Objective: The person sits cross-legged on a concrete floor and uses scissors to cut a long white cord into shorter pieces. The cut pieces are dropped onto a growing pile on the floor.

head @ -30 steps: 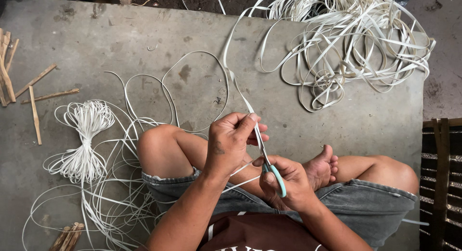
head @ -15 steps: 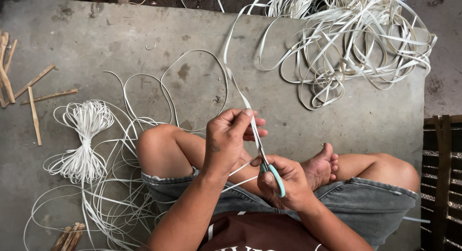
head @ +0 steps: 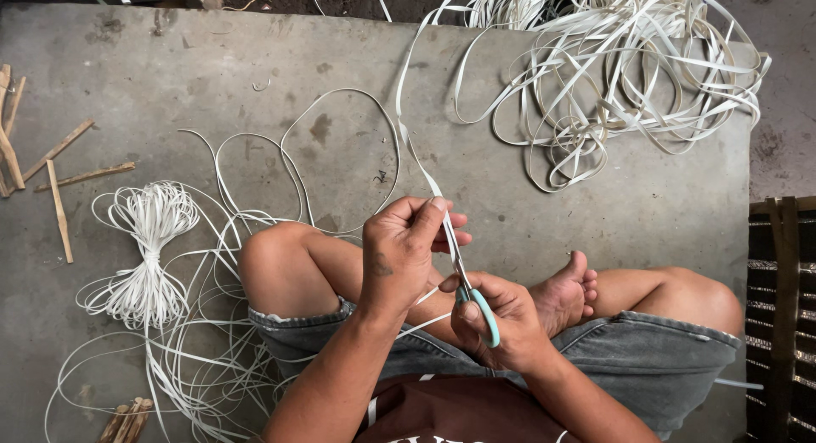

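Observation:
I sit cross-legged on a concrete floor. My left hand (head: 406, 247) pinches a flat white strip (head: 414, 158) that runs up to a big tangled pile of white strips (head: 620, 60) at the top right. My right hand (head: 501, 324) holds teal-handled scissors (head: 473, 297), whose blades point up along the strip just under my left fingers. Thin cut strands hang from my hands across my lap.
A tied bundle of thin white strands (head: 146, 247) lies at the left, with loose loops (head: 255, 171) spread around my left knee. Wooden sticks (head: 59, 175) lie at the far left, more sticks (head: 126, 419) at the bottom left. A dark woven frame (head: 780, 315) stands at the right edge.
My hands have stayed in place; the scissors have worked slightly along the strip, and my left fingers have shifted their pinch a little.

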